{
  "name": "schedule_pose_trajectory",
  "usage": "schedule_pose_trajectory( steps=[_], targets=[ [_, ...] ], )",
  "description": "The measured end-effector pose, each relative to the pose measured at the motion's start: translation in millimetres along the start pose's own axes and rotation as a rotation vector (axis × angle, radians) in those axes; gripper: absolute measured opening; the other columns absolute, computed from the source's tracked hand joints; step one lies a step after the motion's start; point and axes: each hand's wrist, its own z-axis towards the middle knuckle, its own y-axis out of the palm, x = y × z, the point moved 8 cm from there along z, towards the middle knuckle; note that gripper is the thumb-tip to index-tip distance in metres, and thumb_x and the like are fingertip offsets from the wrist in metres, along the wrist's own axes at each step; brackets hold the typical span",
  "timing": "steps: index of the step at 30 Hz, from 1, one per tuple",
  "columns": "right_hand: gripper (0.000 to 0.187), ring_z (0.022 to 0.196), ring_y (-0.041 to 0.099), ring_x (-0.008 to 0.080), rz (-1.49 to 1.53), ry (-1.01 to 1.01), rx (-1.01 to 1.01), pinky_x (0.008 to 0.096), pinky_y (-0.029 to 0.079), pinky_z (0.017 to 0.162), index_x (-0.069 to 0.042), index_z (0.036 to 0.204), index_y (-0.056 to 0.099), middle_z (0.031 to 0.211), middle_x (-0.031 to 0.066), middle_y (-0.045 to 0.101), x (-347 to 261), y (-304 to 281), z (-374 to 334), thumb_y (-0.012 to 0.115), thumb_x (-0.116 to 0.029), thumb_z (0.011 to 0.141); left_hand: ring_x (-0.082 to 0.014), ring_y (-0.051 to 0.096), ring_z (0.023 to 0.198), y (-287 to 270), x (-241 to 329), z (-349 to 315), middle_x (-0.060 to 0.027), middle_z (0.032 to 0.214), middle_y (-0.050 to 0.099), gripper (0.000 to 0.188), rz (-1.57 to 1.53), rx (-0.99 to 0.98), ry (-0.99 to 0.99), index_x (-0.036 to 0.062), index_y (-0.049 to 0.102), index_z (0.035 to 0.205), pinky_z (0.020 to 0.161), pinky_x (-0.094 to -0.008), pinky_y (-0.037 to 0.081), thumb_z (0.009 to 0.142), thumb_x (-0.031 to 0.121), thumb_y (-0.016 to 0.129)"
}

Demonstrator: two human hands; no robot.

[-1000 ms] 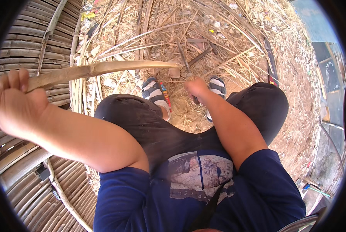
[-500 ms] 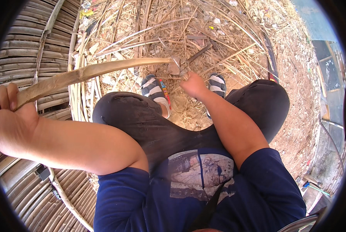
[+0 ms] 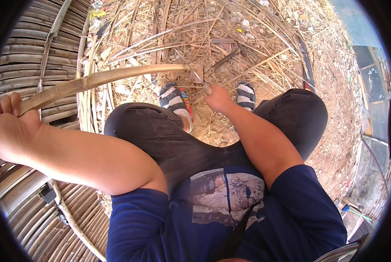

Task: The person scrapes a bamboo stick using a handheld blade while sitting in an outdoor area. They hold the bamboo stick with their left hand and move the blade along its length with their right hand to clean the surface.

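My left hand [image 3: 14,124], at the far left, is closed around one end of a long split-bamboo piece [image 3: 99,79]. The piece arches across to the right. Its pale far end lies at a small wooden block [image 3: 196,73] on the ground, in front of my feet. In my closed right hand [image 3: 218,98] is the handle of a knife [image 3: 189,64]. Its thin blade slants up and to the left, passing over the block close by the bamboo's tip. Whether the edge touches the bamboo I cannot tell.
Straw and bamboo slivers [image 3: 256,52] litter the ground ahead. A dark stick [image 3: 225,59] lies just beyond the block. My sandalled feet [image 3: 174,98] flank the work spot, with a red packet [image 3: 186,105] beside the left one. A bamboo-slat wall [image 3: 25,65] stands at left.
The knife blade has turned, now slanting further up-left past the block. The bamboo's far end has shifted slightly left, and my left hand has moved a little.
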Motion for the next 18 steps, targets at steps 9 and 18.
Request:
schedule_pose_trajectory(
  steps=[9, 18],
  targets=[
    [0.039, 0.097, 0.064, 0.0421, -0.091, 0.079, -0.045, 0.0463, 0.051, 0.086, 0.004, 0.105, 0.061, 0.100, 0.0282, 0.066, 41.1, 11.6, -0.5, 0.063, -0.023, 0.077, -0.0159, 0.041, 0.054, 8.1, 15.3, -34.1, -0.0045, 0.065, 0.045, 0.013, 0.142, 0.233, -0.022, 0.0019, 0.048, 0.076, 0.048, -0.0279, 0.027, 0.082, 0.002, 0.058],
    [0.039, 0.099, 0.064, 0.0419, -0.021, 0.004, 0.010, 0.0464, 0.050, 0.087, 0.004, 0.104, 0.062, 0.101, 0.0290, 0.066, 8.8, -0.2, 2.1, 0.062, -0.024, 0.077, -0.0226, 0.059, 0.069, -7.5, 2.8, -10.5, -0.0112, 0.081, 0.055, 0.014, 0.131, 0.163, 0.027, -0.0035, 0.050, 0.086, 0.060, -0.0327, 0.048, 0.084, 0.006, 0.060]
  ],
)
